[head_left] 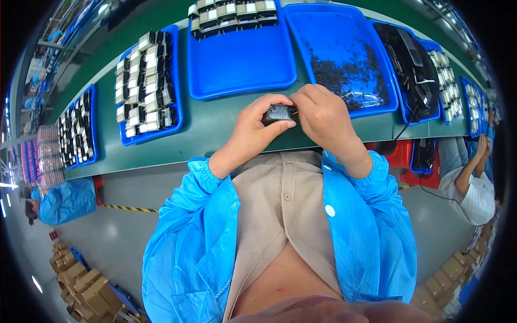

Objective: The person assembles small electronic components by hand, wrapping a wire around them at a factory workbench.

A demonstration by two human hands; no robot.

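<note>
Close to the table's front edge, my left hand [249,123] is closed around a small black box-shaped device [280,112] with a grey printed label on its upper face. Its thumb lies along the near side and its fingers along the far side. My right hand [323,113] is closed in a pinch at the device's right end. Whatever its fingertips grip there is hidden or too small to name. Just beyond that hand, a blue tray [328,27] holds many loose thin black pieces, heaped at its near end.
Another blue tray [242,67] ahead has white-and-black blocks in rows at its far end. Similar blocks fill a tray [123,141] at left. Right, a blue tray [401,107] holds a black device with a cable. Co-workers sit both sides; cardboard boxes [89,288] stand behind.
</note>
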